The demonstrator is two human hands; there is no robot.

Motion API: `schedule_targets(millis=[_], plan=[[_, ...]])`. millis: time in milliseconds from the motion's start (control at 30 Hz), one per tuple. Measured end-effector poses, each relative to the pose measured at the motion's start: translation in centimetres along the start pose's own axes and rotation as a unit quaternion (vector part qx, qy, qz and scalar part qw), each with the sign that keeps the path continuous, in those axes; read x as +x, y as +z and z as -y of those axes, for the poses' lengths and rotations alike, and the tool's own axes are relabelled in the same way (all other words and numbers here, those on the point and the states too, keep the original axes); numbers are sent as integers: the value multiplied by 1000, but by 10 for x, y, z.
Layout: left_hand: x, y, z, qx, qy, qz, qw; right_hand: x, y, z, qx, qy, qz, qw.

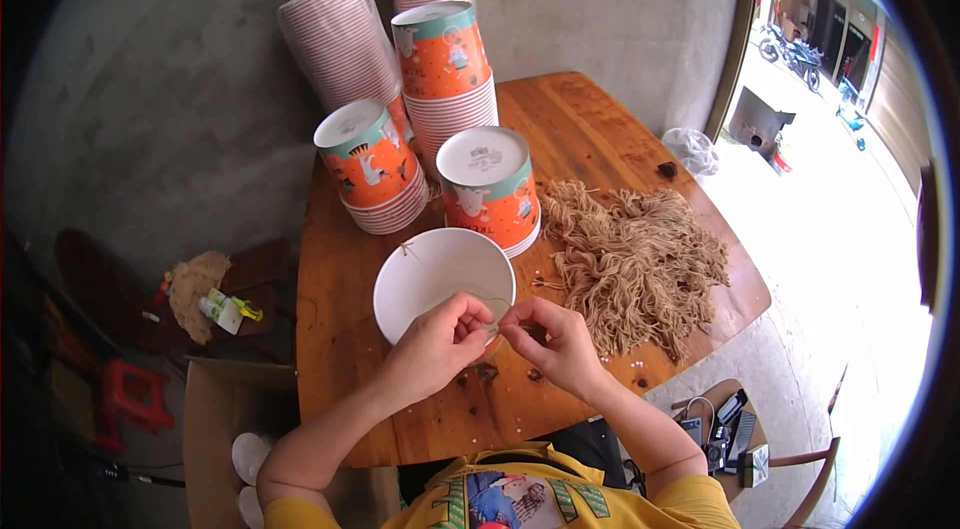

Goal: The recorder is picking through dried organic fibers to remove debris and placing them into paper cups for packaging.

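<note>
A white-lined paper bucket (440,264) stands tilted on the wooden table in front of me, its mouth facing up toward me. A thin brown string (408,248) is fixed at its far rim. At the near right rim, my left hand (447,334) is closed in a pinch, fingertips meeting those of my right hand (556,341). My right hand pinches a length of the same brown string (495,300), which loops up over the rim. The exact point where the left fingertips grip is partly hidden. To the right lies a large heap of brown strings (640,264).
Orange and teal paper buckets (487,191) stand upside down in stacks behind the open one; wrapped stacks (340,39) lean on the wall. Below left is a cardboard box (215,399) by a red stool (135,396). A small stand (725,429) with gadgets sits at lower right.
</note>
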State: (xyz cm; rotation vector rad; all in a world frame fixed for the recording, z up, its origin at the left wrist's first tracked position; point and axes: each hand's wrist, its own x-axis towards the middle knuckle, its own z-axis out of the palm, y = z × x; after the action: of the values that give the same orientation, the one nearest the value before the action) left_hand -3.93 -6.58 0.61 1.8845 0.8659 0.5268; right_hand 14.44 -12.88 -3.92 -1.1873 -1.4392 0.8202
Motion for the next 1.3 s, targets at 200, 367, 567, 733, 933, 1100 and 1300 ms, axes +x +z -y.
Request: schedule_targets(millis=[200,367,567,733,933,1100,1300], plan=[[-1,3,-6,60,31,-29,997,-3,-1,-6,5,-63,-19,998],[2,3,-5,46,32,-21,998,-7,-2,-13,-4,-66,-22,998],[1,4,-4,42,47,-27,998,-10,-4,-15,-5,-113,-38,993],[1,5,-2,40,46,-25,998,-7,-3,-1,-56,-111,-26,992],[1,6,-5,29,30,-22,999,-4,1,-1,-242,-244,-74,936],[-2,8,-5,85,82,-43,992,-3,-1,6,-280,-254,-81,922],[-4,9,-3,125,136,-69,980,-10,-12,7,-259,-231,-44,937]])
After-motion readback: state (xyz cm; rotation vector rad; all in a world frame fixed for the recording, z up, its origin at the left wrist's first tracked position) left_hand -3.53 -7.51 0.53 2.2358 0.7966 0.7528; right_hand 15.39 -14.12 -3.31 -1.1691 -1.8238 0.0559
